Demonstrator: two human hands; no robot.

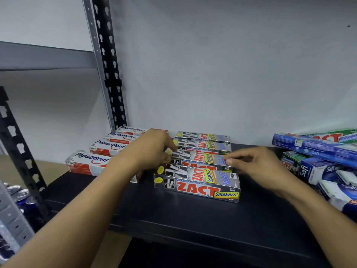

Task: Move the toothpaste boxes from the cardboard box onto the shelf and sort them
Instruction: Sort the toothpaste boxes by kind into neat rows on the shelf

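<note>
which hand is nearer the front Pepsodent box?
Left. The left hand is just right of the front Pepsodent box, its forearm crossing it; the right hand is far right, beyond the ZACT boxes.

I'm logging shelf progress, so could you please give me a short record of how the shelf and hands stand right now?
shelf: black board, boxes lying flat
left group: Pepsodent boxes, four in a row
middle group: Zact Smokers boxes, four in a row
right group: unsorted pile of Safi and Zact Whitening boxes
left hand: on the left end of the third Zact box
right hand: fingertips on that box's right end
cardboard box: not in view
</note>
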